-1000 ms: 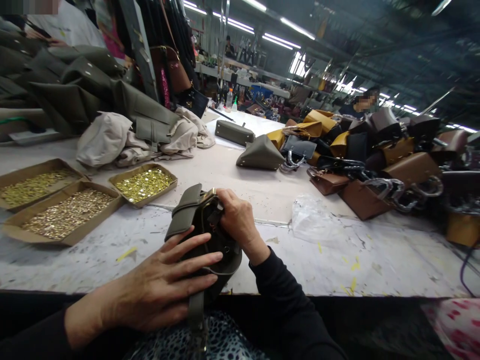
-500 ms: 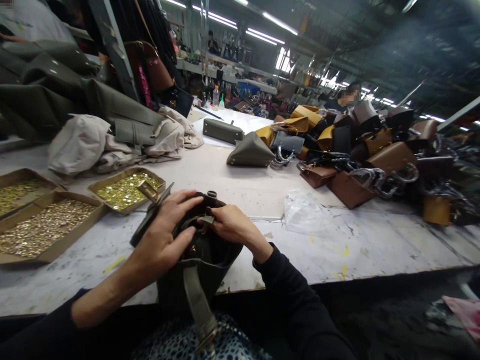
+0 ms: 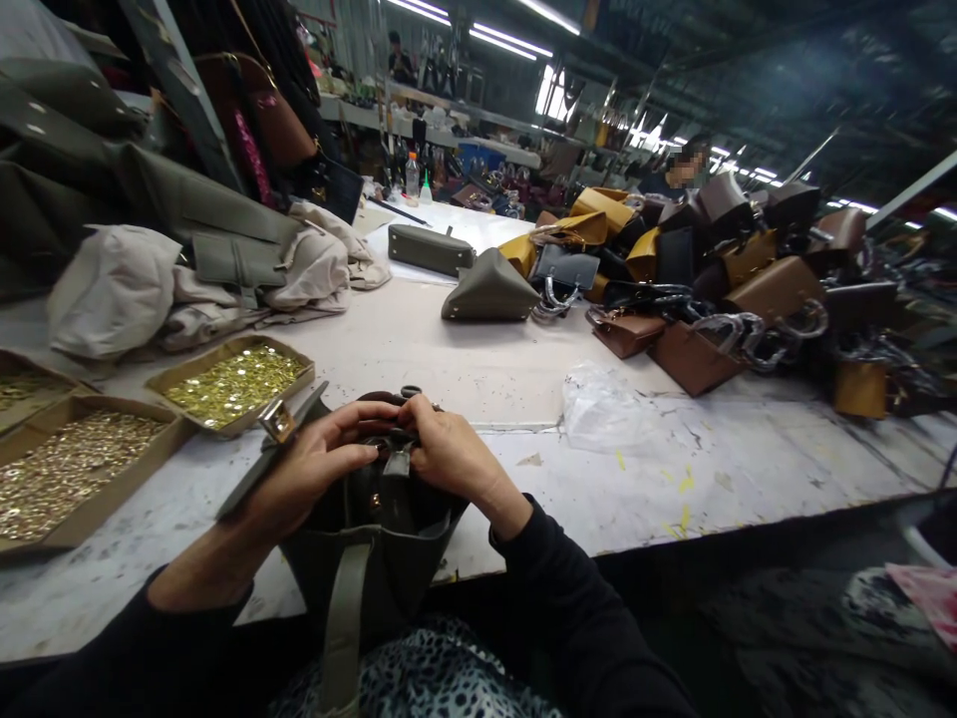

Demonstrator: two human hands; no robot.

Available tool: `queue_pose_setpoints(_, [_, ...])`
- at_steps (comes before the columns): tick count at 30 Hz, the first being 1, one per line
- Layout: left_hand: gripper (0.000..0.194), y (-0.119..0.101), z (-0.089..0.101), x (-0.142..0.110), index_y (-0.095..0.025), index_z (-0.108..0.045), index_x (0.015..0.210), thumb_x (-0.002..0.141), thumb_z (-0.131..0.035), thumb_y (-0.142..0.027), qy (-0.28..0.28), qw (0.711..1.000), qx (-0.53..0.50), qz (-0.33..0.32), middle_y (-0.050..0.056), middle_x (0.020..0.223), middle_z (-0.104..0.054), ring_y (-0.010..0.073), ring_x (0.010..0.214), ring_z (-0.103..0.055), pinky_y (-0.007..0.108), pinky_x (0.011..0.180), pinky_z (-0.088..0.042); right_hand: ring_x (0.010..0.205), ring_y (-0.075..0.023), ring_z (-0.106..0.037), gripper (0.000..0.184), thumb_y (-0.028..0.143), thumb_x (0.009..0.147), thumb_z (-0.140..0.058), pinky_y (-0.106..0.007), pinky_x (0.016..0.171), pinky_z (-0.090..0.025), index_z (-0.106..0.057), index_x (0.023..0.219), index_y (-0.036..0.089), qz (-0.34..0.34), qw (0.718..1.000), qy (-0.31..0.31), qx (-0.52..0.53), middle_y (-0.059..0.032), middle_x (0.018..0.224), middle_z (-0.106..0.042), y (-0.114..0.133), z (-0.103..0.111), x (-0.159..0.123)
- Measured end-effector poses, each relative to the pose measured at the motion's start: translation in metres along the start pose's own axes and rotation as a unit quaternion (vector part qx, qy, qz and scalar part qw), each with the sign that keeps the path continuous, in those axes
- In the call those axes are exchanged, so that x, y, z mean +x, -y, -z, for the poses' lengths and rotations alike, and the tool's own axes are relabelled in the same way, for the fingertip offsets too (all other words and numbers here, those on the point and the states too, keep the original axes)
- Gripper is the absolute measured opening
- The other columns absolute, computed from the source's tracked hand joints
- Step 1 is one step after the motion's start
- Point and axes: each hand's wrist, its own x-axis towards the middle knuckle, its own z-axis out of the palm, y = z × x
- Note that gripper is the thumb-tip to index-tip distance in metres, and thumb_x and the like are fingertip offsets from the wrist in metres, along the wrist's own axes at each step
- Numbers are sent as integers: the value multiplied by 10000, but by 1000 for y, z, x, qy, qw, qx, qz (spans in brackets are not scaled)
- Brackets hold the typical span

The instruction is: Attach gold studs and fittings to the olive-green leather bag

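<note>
An olive-green handbag [image 3: 336, 558] stands at the table's front edge, its mouth facing up and its strap [image 3: 345, 608] hanging toward me. My left hand [image 3: 321, 459] is curled over the bag's far rim, fingers and thumb closing on the edge. A flap with a gold metal clasp [image 3: 278, 421] sticks out beside that hand. My right hand [image 3: 453, 449] pinches at the inside of the opening, close to a short strap tab [image 3: 399, 461]. Exactly what lies between its fingertips is hidden. Inside the bag a small gold fitting [image 3: 375, 501] shows.
Cardboard trays of small metal pieces, one gold [image 3: 235, 384] and one copper-toned [image 3: 75, 469], stand at the left. Behind them lies cream cloth [image 3: 120, 289]. A crumpled clear plastic bag [image 3: 602, 404] and a pile of handbags [image 3: 699, 364] are on the right. Another person is farther back.
My left hand has gone from spread fingers to a closed hold on the bag's rim. My right hand has shifted slightly left, toward it. The camera view has shifted a little.
</note>
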Motion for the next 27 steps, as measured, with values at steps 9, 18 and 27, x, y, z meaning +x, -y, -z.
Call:
queue_pose_setpoints(9, [263, 11, -4, 6, -199, -780, 782, 695, -797, -446, -57, 995, 78, -23, 72, 958, -770, 260, 973, -695, 338, 853, -577, 924, -275, -723, 408, 142, 887, -617, -358, 791, -557, -459, 1259, 192, 68, 998, -6, -8, -113, 1089, -737, 4, -5, 0])
queue_pose_setpoints(18, [344, 11, 2, -12, -170, -691, 754, 710, -781, -499, -100, 992, -57, 43, 12, 720, -688, 157, 681, -611, 242, 632, -477, 1111, -272, -709, 519, 304, 920, -800, -391, 950, -569, -542, 1361, 214, 229, 969, -60, 73, -121, 1251, -724, -14, -16, -10])
queue_pose_setpoints(27, [339, 18, 20, -43, -187, -759, 821, 762, -776, -521, -164, 986, -19, 7, 40, 812, -766, 206, 807, -692, 261, 733, -536, 902, -186, -734, 291, 437, 1105, -481, -310, 820, -584, -673, 1109, 218, 216, 949, -142, 182, -67, 1009, -761, -1, -26, 9])
